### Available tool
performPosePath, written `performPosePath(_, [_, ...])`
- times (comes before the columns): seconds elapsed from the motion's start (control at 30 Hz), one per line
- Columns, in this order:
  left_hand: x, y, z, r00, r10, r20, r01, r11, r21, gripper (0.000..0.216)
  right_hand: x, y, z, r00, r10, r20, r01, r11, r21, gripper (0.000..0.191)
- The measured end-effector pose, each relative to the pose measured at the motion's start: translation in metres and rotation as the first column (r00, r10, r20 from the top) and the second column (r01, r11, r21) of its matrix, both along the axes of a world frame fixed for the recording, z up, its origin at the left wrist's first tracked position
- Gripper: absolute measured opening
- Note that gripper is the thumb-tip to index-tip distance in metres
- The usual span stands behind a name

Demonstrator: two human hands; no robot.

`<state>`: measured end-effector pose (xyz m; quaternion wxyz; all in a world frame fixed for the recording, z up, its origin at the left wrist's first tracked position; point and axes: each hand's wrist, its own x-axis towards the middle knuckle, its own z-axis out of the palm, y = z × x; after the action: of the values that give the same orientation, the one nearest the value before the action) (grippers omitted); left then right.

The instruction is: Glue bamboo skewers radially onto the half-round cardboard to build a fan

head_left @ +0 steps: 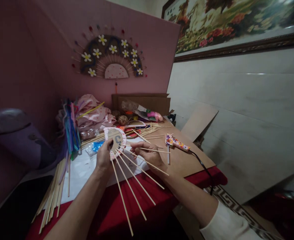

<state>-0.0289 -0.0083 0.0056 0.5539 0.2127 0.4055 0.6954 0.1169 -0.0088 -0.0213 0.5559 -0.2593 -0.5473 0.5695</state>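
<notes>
My left hand (104,156) grips the edge of a cardboard half-disc (115,137) with a pink-and-white fabric border folded around its curve. Several thin bamboo sticks (136,179) fan out from the half-disc towards me and to the right. The fingers of my right hand (150,156) are closed around a bamboo stick (165,152) whose inner end is at the curved edge. A flower-patterned glue gun (178,143) lies on the cardboard sheet, right of my right hand.
Loose sticks (52,196) lie at left, beside blue and purple strips (70,128). Pink fabric (93,110), twine (123,120) and plastic bags crowd the back. A decorated fan (113,50) hangs on the pink panel. The glue gun's cord (202,162) runs over the table's right edge.
</notes>
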Motion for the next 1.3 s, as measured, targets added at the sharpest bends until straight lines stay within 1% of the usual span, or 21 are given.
performPosePath(0.13, [-0.001,0.002,-0.004,1.0,-0.022,-0.008,0.022,1.0,0.017,0.016,-0.001,0.0,-0.001,1.0,-0.017,0.006,0.016,0.999,0.034,0.015])
performPosePath(0.2, [-0.001,0.003,-0.004,1.0,-0.018,-0.01,0.018,1.0,0.004,0.016,-0.002,0.0,-0.002,1.0,-0.017,0.005,0.017,0.999,0.039,0.016])
performPosePath(0.37, [0.002,-0.001,0.004,1.0,0.018,0.004,-0.018,0.998,-0.056,0.013,-0.004,0.005,-0.005,0.999,0.039,-0.038,-0.038,0.999,0.009,0.023])
performPosePath(0.43, [0.003,-0.002,0.006,0.999,0.042,-0.006,-0.042,0.996,-0.073,0.014,-0.004,0.006,-0.005,0.998,0.042,-0.055,-0.041,0.999,0.007,0.024])
performPosePath(0.63, [0.003,-0.001,0.007,0.999,-0.018,0.031,0.019,0.999,-0.036,0.02,-0.002,0.006,-0.001,0.999,0.042,-0.011,-0.041,0.998,0.052,0.025])
performPosePath(0.73, [0.004,-0.001,0.008,1.0,0.009,0.019,-0.008,0.999,-0.053,0.019,-0.002,0.008,-0.004,1.0,0.027,-0.01,-0.027,0.997,0.069,0.024])
performPosePath(0.83, [0.004,-0.002,0.009,0.999,0.031,0.01,-0.03,0.997,-0.071,0.018,-0.003,0.009,-0.006,0.998,0.054,-0.03,-0.053,0.997,0.063,0.021])
performPosePath(1.07, [0.009,-0.006,0.015,0.997,0.066,0.03,-0.063,0.994,-0.086,0.018,-0.003,0.005,0.0,1.0,0.005,0.0,-0.005,0.998,0.065,0.025])
performPosePath(1.2, [0.012,-0.007,0.016,0.996,0.083,0.044,-0.079,0.993,-0.084,0.02,-0.005,0.007,-0.004,0.999,0.027,-0.041,-0.025,0.999,0.046,0.027])
performPosePath(1.3, [0.01,-0.005,0.014,0.996,0.087,0.032,-0.084,0.992,-0.095,0.019,-0.004,0.007,-0.005,0.998,0.048,-0.039,-0.046,0.998,0.048,0.025])
